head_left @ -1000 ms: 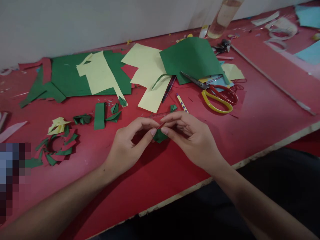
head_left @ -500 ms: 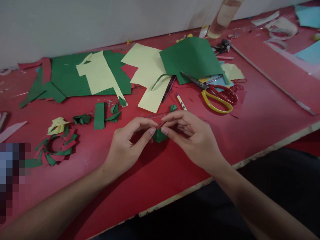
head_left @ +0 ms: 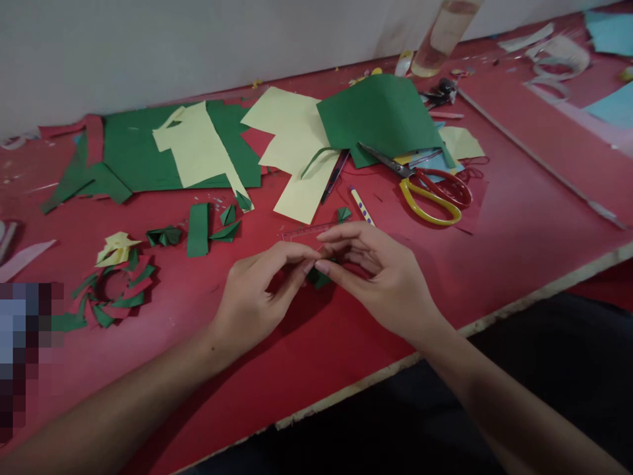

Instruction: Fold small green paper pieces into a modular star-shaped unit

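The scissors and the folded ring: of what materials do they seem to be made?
Scissors: blades probably steel, by their dull metallic grey; handles glossy, perhaps plastic or coated metal, by their highlights. Ring: apparently matt coloured paper, by its thin, creased folds.

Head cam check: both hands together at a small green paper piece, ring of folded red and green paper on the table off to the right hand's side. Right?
Wrong side: the paper ring lies off to the left hand's side, as the head view shows. The rest stands: the left hand and right hand are together at the green paper piece.
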Available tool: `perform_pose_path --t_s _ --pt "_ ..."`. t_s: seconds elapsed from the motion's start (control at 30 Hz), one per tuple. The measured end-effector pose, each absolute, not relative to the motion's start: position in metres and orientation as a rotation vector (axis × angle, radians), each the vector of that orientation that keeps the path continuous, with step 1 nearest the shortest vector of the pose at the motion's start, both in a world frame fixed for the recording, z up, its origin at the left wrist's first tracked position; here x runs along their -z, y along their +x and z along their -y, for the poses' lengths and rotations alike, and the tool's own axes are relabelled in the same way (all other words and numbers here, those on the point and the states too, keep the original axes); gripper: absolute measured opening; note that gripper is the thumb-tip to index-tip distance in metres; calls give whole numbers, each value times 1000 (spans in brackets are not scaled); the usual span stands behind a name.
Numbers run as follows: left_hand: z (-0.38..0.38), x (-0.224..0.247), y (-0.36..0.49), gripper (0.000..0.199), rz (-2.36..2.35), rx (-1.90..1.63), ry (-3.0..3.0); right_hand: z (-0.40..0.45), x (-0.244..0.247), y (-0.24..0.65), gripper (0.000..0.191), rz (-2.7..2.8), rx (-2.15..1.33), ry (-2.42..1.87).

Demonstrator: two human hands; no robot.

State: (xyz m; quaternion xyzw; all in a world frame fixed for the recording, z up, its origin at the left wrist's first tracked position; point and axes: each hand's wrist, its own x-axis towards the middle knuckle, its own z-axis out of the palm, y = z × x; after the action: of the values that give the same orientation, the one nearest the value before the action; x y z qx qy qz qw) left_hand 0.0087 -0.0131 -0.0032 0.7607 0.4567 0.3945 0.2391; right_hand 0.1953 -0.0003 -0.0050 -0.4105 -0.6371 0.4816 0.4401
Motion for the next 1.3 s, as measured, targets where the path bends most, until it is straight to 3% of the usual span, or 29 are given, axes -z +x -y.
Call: perform_pose_path --t_s 0.23,0.57,1.17,1.3 --pt "13 1 9 14 -1250 -1092 1950 -3 2 198 21 1565 -1171 -1057" --pt "10 3 6 16 -1253 -1078 1866 -6 -1 206 35 1594 -1184 -1150" --pt "7 2 5 4 -1258 -1100 1741 -8 -2 210 30 1617 -1203 -1128" --pt "7 4 5 5 -1288 -1153 1651 -8 -7 211 33 1708 -1069 -1063"
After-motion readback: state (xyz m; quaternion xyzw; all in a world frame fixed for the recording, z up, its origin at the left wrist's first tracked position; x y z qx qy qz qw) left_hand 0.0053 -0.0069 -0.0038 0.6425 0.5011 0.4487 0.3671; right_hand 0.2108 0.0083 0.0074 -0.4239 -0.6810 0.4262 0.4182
